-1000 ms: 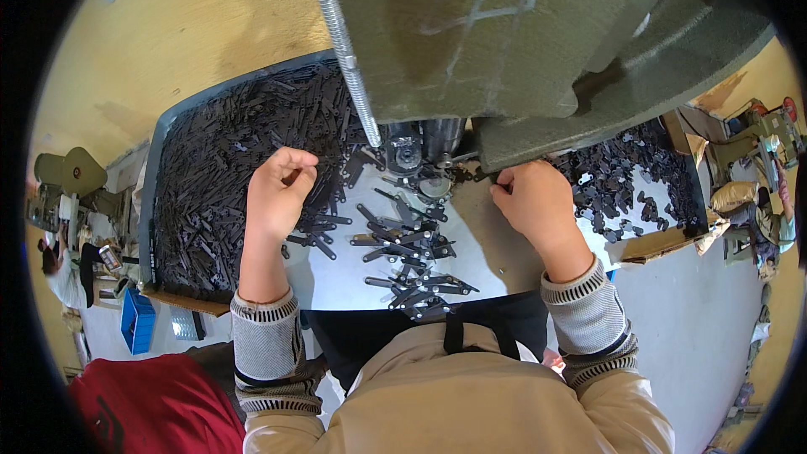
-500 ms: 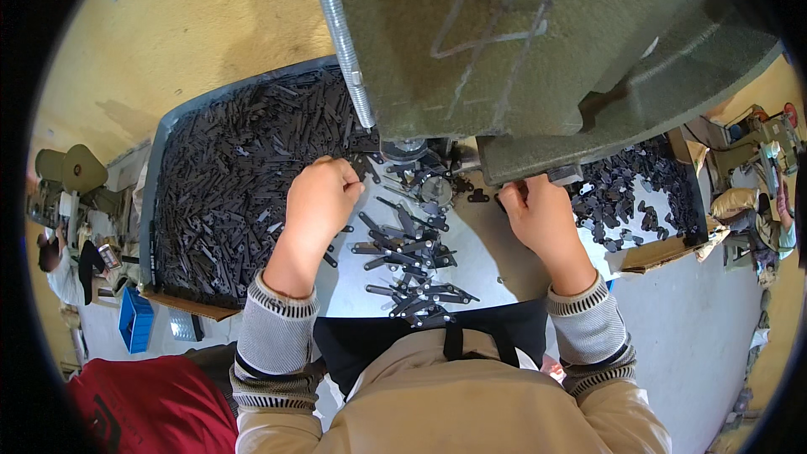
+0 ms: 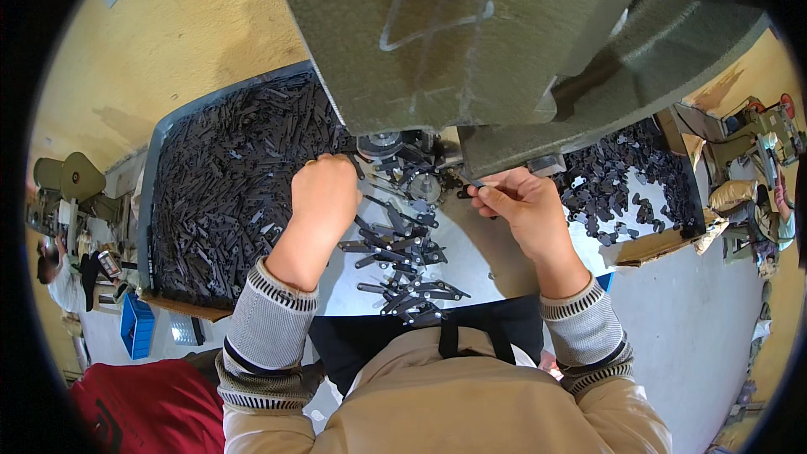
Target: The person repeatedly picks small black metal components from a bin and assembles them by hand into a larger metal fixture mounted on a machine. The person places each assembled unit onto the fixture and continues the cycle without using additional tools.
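My right hand (image 3: 531, 212) pinches a small dark metal plate (image 3: 467, 192) between thumb and fingers, just below the edge of the green machine (image 3: 496, 50). Curled closed at the right border of the left bin, my left hand (image 3: 324, 198) has its fingertips turned away, so what they hold is hidden. Between the hands, dark strips joined by rivets (image 3: 402, 244) lie in a loose pile on the pale metal table (image 3: 483, 273). A round metal part (image 3: 424, 188) sits at the pile's far end, under the machine head.
At the left stands a large bin (image 3: 155, 168) heaped with long dark strips. A cardboard-edged tray (image 3: 651, 250) of small dark plates lies at the right. The machine overhangs the table's far side. A person's red garment (image 3: 151, 408) shows at lower left, near a blue crate (image 3: 136, 324).
My right hand has moved left and now grips a small dark plate that lay beside it. My left hand has turned, its fingers more hidden. The view has shifted slightly.
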Tool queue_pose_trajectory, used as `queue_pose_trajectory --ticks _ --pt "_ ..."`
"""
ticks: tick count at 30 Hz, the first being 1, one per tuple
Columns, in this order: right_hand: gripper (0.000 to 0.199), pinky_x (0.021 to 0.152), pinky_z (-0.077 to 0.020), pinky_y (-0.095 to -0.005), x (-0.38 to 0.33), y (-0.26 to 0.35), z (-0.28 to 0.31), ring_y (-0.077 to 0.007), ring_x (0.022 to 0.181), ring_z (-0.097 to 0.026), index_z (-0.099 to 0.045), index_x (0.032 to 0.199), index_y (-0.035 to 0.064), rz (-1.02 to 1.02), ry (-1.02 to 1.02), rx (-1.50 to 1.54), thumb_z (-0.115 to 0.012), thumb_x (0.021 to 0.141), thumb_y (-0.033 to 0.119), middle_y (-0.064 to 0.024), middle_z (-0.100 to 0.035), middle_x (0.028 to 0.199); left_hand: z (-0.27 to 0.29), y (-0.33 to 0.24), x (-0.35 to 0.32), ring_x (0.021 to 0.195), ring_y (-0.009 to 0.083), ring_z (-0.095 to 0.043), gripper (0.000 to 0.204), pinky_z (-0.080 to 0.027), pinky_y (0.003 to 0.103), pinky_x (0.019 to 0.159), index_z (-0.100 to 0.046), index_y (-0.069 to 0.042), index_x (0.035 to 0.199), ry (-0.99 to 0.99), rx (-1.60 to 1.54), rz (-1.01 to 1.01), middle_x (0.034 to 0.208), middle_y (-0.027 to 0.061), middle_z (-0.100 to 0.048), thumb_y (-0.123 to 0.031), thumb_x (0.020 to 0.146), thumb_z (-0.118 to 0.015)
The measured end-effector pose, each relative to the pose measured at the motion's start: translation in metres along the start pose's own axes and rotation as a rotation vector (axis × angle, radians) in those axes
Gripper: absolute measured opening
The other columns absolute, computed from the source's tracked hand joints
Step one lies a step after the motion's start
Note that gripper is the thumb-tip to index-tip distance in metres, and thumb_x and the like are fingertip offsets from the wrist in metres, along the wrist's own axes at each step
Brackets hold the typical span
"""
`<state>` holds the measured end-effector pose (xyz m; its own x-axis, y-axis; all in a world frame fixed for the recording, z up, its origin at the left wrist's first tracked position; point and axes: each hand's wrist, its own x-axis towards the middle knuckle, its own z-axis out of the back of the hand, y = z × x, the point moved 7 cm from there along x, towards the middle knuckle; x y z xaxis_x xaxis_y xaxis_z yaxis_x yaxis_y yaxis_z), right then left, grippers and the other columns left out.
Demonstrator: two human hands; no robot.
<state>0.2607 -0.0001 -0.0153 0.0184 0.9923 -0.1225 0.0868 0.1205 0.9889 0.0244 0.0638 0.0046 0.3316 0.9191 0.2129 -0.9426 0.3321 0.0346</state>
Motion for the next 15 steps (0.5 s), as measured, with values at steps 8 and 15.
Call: queue_pose_trajectory --ticks 8,15 --pt "0.013 0.072 -0.0530 -0.0261 0.001 -0.002 -0.003 -0.0162 0.085 -0.065 -0.056 0.098 -0.0067 0.020 0.029 0.011 -0.057 0.093 0.006 -0.0134 -0.067 0.097 0.023 0.014 -0.003 0.084 0.0335 -0.062 0.013 -0.051 0.039 0.075 -0.057 0.000 0.079 -0.103 -0.372 0.037 0.087 0.0156 -0.063 -0.006 0.069 -0.063" --pt "0.011 0.071 -0.0509 -0.0315 -0.013 0.006 -0.044 -0.0230 0.081 -0.065 -0.053 0.096 0.0034 0.302 0.277 -0.451 -0.059 0.088 0.006 -0.0136 -0.066 0.099 0.020 -0.050 -0.034 0.084 0.0308 -0.062 0.023 -0.049 0.038 0.073 -0.045 -0.006 0.088 0.041 -0.748 -0.408 0.098 0.0144 -0.064 0.002 0.074 -0.061"
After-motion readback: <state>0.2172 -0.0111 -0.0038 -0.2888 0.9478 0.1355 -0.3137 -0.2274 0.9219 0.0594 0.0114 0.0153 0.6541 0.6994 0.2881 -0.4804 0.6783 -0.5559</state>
